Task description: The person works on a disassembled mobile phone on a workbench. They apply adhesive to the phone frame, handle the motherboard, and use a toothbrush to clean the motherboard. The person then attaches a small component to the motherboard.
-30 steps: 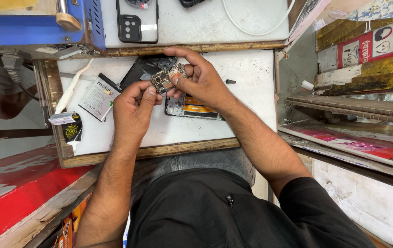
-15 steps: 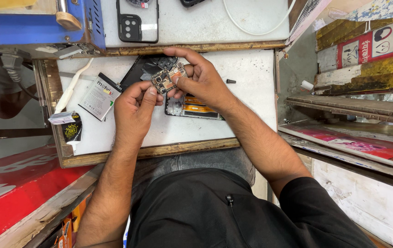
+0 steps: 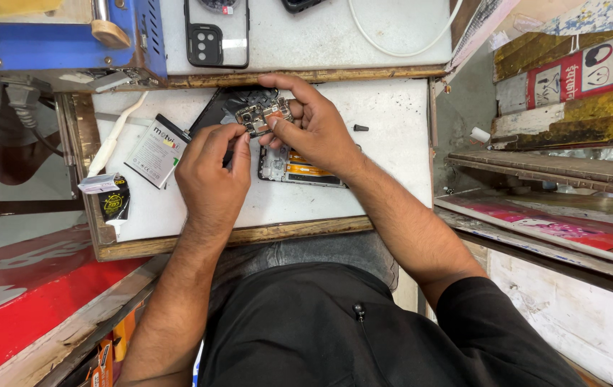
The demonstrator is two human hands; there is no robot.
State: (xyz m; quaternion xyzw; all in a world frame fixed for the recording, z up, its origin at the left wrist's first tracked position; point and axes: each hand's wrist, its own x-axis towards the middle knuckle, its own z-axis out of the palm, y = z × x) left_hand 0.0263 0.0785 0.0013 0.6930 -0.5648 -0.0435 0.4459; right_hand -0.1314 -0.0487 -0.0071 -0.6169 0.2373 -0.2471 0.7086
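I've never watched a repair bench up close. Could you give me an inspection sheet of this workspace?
Surface: white board with wooden edge.
Job's things: small circuit board held over an opened phone.
Clutter: battery, black sachet, small screw, phone on the upper shelf.
Grips: left hand and right hand both pinch the circuit board.
Cables: white cable at left; white loop on the shelf.
Surroundings: blue machine, red panel, stacked boards at right.
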